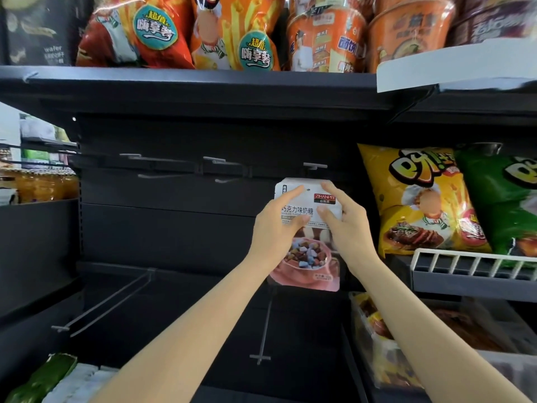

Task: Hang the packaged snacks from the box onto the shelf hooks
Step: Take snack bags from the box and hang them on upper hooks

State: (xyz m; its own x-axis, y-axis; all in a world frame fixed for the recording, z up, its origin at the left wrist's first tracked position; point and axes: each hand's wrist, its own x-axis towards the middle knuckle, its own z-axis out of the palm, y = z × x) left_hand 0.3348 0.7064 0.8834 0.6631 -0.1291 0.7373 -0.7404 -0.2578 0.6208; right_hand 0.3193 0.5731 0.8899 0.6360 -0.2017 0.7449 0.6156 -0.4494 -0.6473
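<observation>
Head view: both hands hold the white-and-pink candy pack (308, 228) at frame centre, its top edge just under a shelf hook (315, 166). Left hand (274, 231) and right hand (347, 225) fingers curled round the pack's upper half. Yellow chip bag (418, 199) at right.

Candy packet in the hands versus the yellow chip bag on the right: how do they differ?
The candy packet is white and pink, flat, gripped by the left hand and right hand below a hook. The yellow chip bag is puffy, larger and rests untouched. Both are sealed snacks.
</observation>
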